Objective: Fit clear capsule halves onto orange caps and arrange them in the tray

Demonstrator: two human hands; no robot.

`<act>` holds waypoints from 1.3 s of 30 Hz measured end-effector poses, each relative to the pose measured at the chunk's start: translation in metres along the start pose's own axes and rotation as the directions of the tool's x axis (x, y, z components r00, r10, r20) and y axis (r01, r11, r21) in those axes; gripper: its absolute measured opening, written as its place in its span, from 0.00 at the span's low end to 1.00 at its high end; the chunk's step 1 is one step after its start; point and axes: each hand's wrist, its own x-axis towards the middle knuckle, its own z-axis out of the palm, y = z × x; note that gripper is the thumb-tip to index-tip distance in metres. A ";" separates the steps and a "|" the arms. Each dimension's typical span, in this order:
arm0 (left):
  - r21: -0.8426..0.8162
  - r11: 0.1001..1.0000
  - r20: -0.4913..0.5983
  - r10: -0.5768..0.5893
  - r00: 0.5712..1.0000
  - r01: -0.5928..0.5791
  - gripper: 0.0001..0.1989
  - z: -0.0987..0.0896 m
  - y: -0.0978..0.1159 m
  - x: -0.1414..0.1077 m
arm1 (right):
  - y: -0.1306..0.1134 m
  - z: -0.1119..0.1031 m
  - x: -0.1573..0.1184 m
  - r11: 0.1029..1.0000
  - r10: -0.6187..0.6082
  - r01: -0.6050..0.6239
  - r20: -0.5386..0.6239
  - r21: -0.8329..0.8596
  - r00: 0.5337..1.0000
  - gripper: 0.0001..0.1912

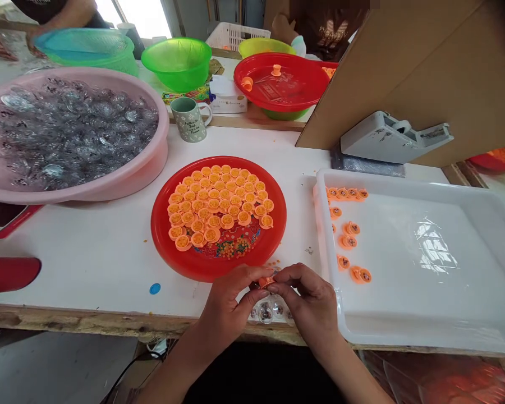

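Observation:
Both hands meet at the table's front edge, just below the red tray [164, 247]. My left hand [235, 297] pinches a small orange cup [266, 281] from the left, and my right hand [309, 297] grips the same cup from the right. Fingers cover part of it. Under the hands lie a few small clear round pieces [265, 312] with dark prints. Many orange cups on saucers [213, 205] with yellow centres fill the upper part of the red tray. Several orange pieces with dark prints [348, 241] stand along the left side of the white bin [404, 331].
A pink tub [151, 163] of clear pieces stands at the left, with a mug [191, 120] beside it. Green bowls [177, 63] and a red basin [286, 78] are behind. Cardboard [437, 67] and a tape dispenser [387, 137] rise behind the bin. People's arms show at the back.

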 end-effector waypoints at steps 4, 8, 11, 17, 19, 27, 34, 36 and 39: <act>-0.103 0.987 -0.046 -0.133 0.990 0.127 0.15 0.003 -0.001 0.001 | 0.000 0.001 0.002 0.997 -0.073 0.074 0.019 -0.029 0.997 0.07; -0.335 0.907 -0.065 -0.294 0.954 0.257 0.11 0.007 -0.009 0.002 | 0.002 0.003 0.003 0.989 -0.116 0.126 0.118 -0.082 0.986 0.09; -0.379 0.872 -0.073 -0.361 0.929 0.309 0.11 0.010 -0.014 0.005 | 0.001 0.007 0.001 0.984 -0.117 0.129 0.106 -0.120 0.987 0.07; -0.260 0.936 -0.198 -0.291 0.936 0.236 0.12 0.025 -0.007 0.016 | -0.003 0.017 0.004 0.967 -0.148 0.143 -0.008 -0.210 0.989 0.06; -0.247 0.943 -0.236 -0.281 0.930 0.222 0.11 0.032 -0.003 0.022 | -0.003 0.015 0.009 0.970 -0.137 0.130 -0.021 -0.204 0.990 0.05; -0.036 0.985 -0.083 -0.172 0.982 0.169 0.14 0.030 -0.001 0.074 | 0.009 -0.092 0.088 0.979 0.168 -0.169 -0.022 -0.117 0.986 0.13; 0.306 0.932 -0.225 -0.125 0.966 0.192 0.09 0.015 -0.028 0.099 | 0.062 -0.173 0.175 0.852 0.326 -0.415 -0.297 -0.318 0.897 0.11; 0.359 0.918 -0.211 -0.098 0.973 0.170 0.10 0.016 -0.035 0.099 | 0.073 -0.170 0.184 0.832 0.336 -0.426 -0.289 -0.355 0.896 0.10; 0.428 0.896 -0.207 -0.029 0.978 0.117 0.09 0.018 -0.043 0.095 | 0.078 -0.163 0.184 0.806 0.331 -0.420 -0.270 -0.417 0.904 0.10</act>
